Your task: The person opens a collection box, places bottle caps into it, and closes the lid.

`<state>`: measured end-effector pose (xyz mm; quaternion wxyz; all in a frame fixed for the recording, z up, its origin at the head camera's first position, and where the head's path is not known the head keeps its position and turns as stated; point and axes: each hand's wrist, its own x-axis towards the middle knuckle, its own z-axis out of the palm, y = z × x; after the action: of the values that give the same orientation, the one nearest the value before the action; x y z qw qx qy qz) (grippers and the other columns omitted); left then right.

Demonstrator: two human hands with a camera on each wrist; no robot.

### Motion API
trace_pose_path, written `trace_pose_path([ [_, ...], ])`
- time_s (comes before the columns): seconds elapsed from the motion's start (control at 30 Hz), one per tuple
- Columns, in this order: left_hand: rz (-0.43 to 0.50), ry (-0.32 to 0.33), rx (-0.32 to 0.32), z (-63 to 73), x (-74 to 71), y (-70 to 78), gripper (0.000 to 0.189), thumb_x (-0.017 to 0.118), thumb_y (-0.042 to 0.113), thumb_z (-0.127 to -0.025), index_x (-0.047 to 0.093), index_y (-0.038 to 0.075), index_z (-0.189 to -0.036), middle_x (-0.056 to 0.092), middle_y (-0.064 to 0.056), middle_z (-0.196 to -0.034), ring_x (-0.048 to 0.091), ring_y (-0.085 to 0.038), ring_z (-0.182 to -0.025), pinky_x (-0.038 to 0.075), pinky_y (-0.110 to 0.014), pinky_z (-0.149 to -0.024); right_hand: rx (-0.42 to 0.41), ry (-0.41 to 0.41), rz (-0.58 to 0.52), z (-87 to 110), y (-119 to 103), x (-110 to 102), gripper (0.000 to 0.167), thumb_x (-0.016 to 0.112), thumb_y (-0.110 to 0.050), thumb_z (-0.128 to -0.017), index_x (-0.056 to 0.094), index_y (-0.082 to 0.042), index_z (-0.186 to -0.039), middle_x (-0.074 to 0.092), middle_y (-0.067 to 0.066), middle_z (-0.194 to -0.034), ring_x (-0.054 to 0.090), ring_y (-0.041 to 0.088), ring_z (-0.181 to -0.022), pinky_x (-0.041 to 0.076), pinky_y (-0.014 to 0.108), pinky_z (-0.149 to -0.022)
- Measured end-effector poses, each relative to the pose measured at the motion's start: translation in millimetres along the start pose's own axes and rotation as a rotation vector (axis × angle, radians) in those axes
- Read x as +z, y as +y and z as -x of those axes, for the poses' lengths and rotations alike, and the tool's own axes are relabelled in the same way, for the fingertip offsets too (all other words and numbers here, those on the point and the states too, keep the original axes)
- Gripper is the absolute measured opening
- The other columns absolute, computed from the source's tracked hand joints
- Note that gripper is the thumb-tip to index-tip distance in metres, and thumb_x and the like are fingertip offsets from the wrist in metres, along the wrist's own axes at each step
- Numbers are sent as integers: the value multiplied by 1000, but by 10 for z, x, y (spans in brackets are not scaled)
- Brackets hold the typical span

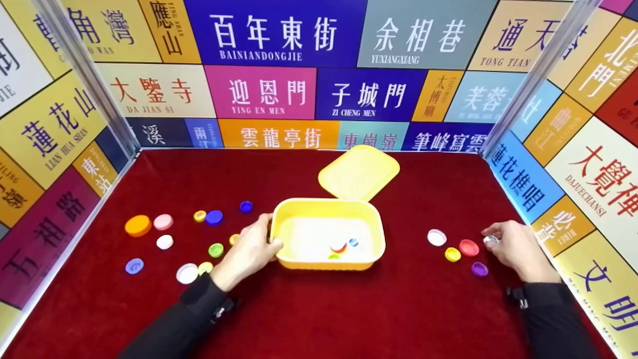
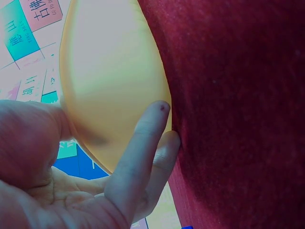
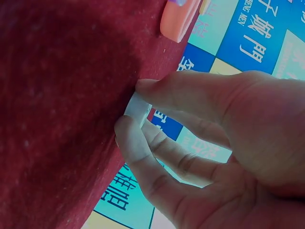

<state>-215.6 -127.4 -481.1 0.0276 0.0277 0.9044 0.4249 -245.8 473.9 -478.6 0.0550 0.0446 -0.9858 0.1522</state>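
My left hand grips the left wall of a yellow plastic box. In the left wrist view its fingers lie along the box's outer side. A red, a blue and a green cap lie inside the box. At the far right, my right hand pinches a small white bottle cap between thumb and fingertips, close over the red cloth. Left of that hand lie a white cap, a yellow cap, a red cap and a purple cap.
A yellow lid lies behind the box. Several caps are spread to the left, among them an orange cap, a pink cap and a green cap. Panels with printed signs wall the red-covered table at the back and sides.
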Motion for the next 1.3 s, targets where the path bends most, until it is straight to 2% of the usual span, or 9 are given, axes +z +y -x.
trace_pose_path([
  [0.13, 2, 1, 0, 1, 2, -6, 70, 74, 10, -101, 54, 4, -168, 79, -21, -139, 81, -19, -85, 70, -31, -76, 6, 10, 4, -16, -45, -4, 23, 81, -4, -98, 86, 6, -118, 85, 30, -114, 74, 48, -101, 55, 50, -82],
  [0.33, -3, 5, 0, 0, 0, -2, 69, 74, 10, -101, 54, 4, -168, 79, -21, -138, 80, -19, -84, 69, -31, -76, -13, 44, -16, -47, -160, -16, 23, 80, -5, -99, 87, 5, -119, 85, 30, -117, 74, 52, -106, 57, 63, -89],
  [0.6, 3, 5, 7, -3, 5, -6, 69, 73, 9, -102, 54, 4, -168, 78, -21, -139, 81, -19, -86, 70, -31, -76, -72, 89, -60, -80, -448, -44, 22, 81, -3, -98, 87, 6, -118, 85, 25, -104, 72, 41, -91, 58, 50, -80],
  [0.8, 2, 4, -4, -4, 0, -15, 69, 74, 10, -102, 54, 5, -167, 79, -19, -136, 81, -19, -85, 69, -31, -76, -144, 150, -80, -90, -814, -74, 23, 84, -2, -96, 89, 1, -118, 78, 22, -99, 73, 37, -90, 57, 46, -80],
  [0.97, -5, 12, 3, -7, -5, -19, 68, 75, 8, -102, 55, 4, -167, 78, -21, -139, 81, -22, -89, 71, -32, -76, -238, 190, -124, -119, -1205, -57, 20, 86, -2, -97, 90, -1, -117, 76, 22, -103, 82, 39, -92, 70, 53, -85],
  [1.07, -8, 8, 10, -13, -2, -11, 69, 74, 9, -102, 54, 3, -167, 79, -21, -139, 82, -23, -90, 71, -32, -76, -288, 209, -151, -146, -1450, -31, 21, 85, 0, -97, 90, -2, -118, 77, 20, -104, 82, 37, -95, 71, 57, -87],
  [1.3, -14, 5, 13, -1, -11, 18, 68, 73, 8, -101, 55, 3, -166, 80, -21, -135, 81, -21, -87, 69, -32, -75, -384, 180, -242, -195, -1998, 132, 21, 87, -1, -99, 90, -3, -119, 78, 17, -106, 81, 31, -97, 73, 52, -89],
])
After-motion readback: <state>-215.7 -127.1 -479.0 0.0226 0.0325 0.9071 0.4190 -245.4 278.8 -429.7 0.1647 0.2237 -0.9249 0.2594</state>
